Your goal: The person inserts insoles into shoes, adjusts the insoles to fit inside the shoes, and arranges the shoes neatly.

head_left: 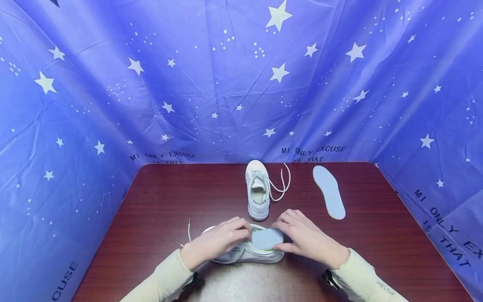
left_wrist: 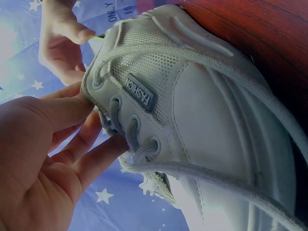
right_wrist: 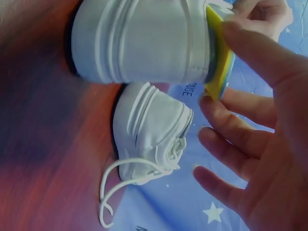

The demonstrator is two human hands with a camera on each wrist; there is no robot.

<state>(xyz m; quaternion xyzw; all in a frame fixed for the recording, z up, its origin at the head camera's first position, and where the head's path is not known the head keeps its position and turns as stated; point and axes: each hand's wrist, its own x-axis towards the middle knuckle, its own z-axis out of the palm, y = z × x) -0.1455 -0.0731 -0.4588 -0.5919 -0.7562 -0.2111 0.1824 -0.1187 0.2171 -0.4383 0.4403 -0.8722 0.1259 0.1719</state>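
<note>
A white sneaker [head_left: 260,256] lies sideways near the front of the table, its toe to the left. Most of a light blue insole [head_left: 267,239] is inside it, with the heel end still standing out at the shoe's opening. My right hand [head_left: 302,235] pinches that end between thumb and fingers; the yellow underside of the insole [right_wrist: 219,57] shows in the right wrist view. With thumb and fingers, my left hand [head_left: 222,237] grips the edge of the opening by the tongue, above the laces [left_wrist: 131,130]. The insole's front part is hidden in the shoe.
Behind my hands, a second white sneaker [head_left: 258,205] stands with its toe toward the back and its lace [head_left: 283,188] loose to the right. Another light blue insole [head_left: 330,193] lies at the back right of the dark red table [head_left: 377,235]. Starry blue cloth [head_left: 226,84] surrounds the table.
</note>
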